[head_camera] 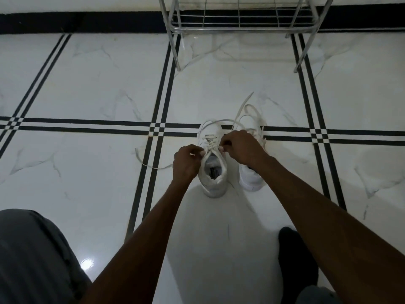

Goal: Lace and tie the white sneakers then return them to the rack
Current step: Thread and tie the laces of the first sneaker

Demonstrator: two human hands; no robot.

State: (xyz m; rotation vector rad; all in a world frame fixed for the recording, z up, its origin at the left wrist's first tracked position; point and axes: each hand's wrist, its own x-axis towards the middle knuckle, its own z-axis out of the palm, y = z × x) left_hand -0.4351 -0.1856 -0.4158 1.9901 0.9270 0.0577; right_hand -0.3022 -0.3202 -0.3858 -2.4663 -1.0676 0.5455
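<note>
Two white sneakers stand side by side on the tiled floor, toes pointing away from me. My left hand pinches the lace at the left side of the left sneaker, near its top eyelets. My right hand pinches the lace on that shoe's right side. One loose lace end trails left across the floor. The right sneaker sits partly hidden behind my right wrist, its laces lying loose over the toe. A metal wire rack stands beyond the shoes, against the wall.
White marble floor tiles with black double stripes surround the shoes. My grey-clad knee fills the lower left, and a foot in a dark sock rests at the lower right. A black skirting band runs along the wall.
</note>
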